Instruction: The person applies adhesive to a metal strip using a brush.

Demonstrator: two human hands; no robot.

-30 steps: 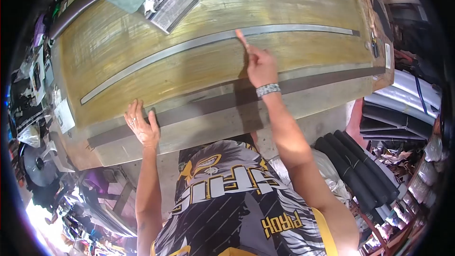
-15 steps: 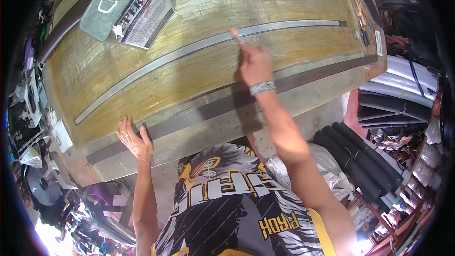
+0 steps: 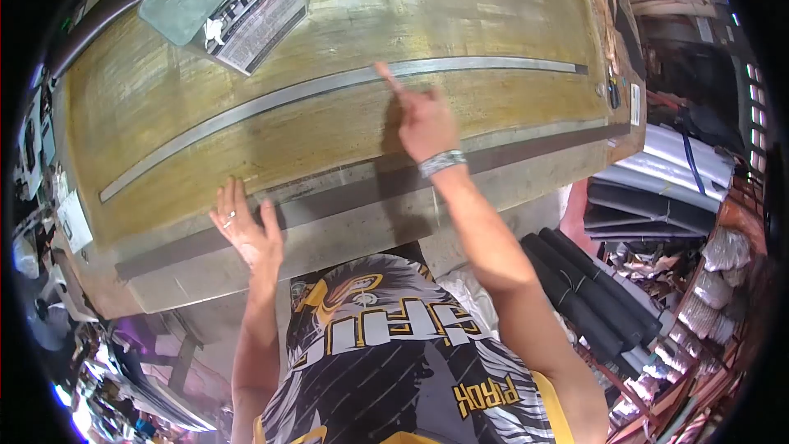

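Note:
A long, thin grey strip (image 3: 271, 102) lies in a slight curve across the yellowish, stained tabletop (image 3: 329, 127). Over its middle is my right hand (image 3: 427, 125), its fingers closed around a slim pinkish thing with an orange tip that touches or nearly touches the strip; blur hides what it is. My left hand (image 3: 249, 232) rests with fingers spread on the near edge of the table, by the dark band (image 3: 353, 196), and holds nothing. Behind the strip stands a translucent container (image 3: 177, 4) with a printed label.
Dark rolls (image 3: 588, 296) lean to the right of my body. Beyond them are stacked silvery and black sheets (image 3: 657, 173) and a rack with wrapped bundles (image 3: 723, 251). Small tools (image 3: 614, 92) lie at the table's right end. A white label (image 3: 74, 220) is at the left corner.
The view has shifted a little. My left hand has moved right along the table's near edge. My right hand stays over the middle of the strip, with its fingers still closed.

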